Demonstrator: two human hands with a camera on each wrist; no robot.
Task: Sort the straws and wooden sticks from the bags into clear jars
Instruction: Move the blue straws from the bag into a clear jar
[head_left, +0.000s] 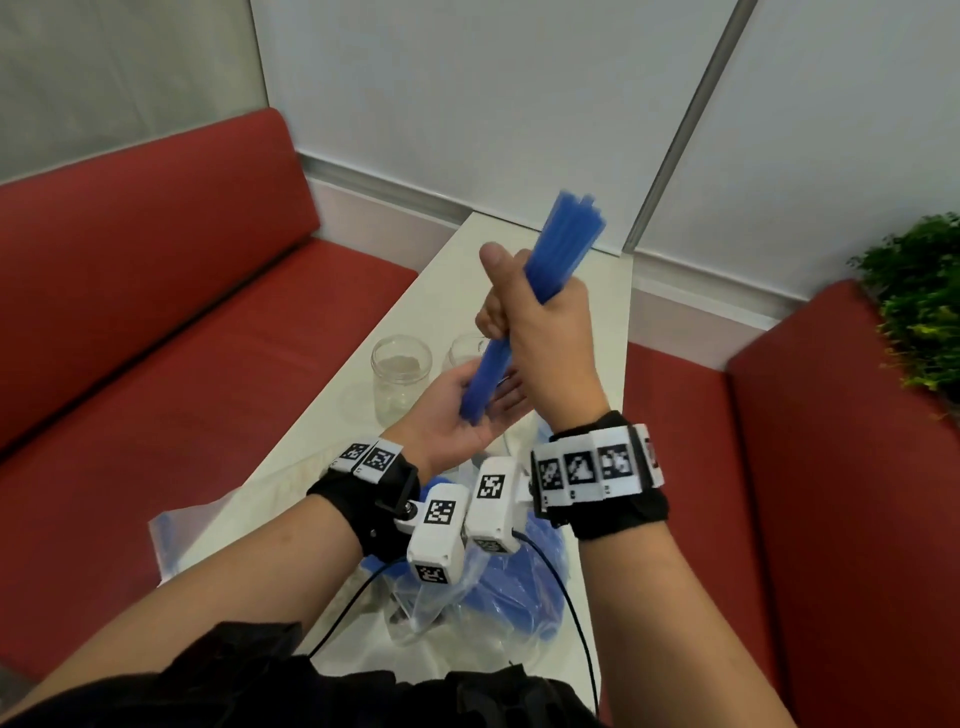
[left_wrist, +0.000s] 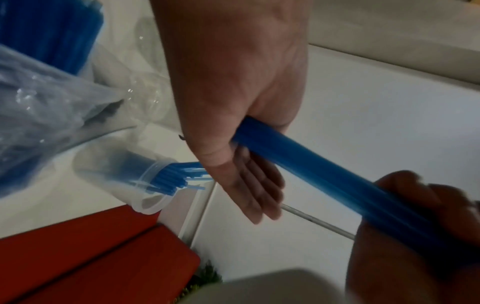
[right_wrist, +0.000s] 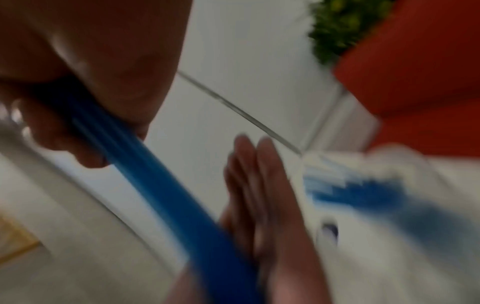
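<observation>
My right hand (head_left: 540, 322) grips a bundle of blue straws (head_left: 566, 244) around its middle and holds it tilted, top end up to the right. My left hand (head_left: 467, 415) lies open, palm up, with the bundle's lower end against the palm. The left wrist view shows the straws (left_wrist: 311, 164) butting into the flat left palm (left_wrist: 246, 133), with the right hand (left_wrist: 415, 216) further along. Two clear jars stand behind the hands: one (head_left: 400, 374) looks empty, the other (left_wrist: 145, 181) holds several blue straws. No wooden sticks show.
Crumpled clear plastic bags (head_left: 498, 587) with more blue straws lie on the white table (head_left: 519, 244) under my wrists, and another bag (head_left: 176, 525) lies at the near left. Red benches (head_left: 156, 312) flank the table. A green plant (head_left: 919, 291) stands at the right.
</observation>
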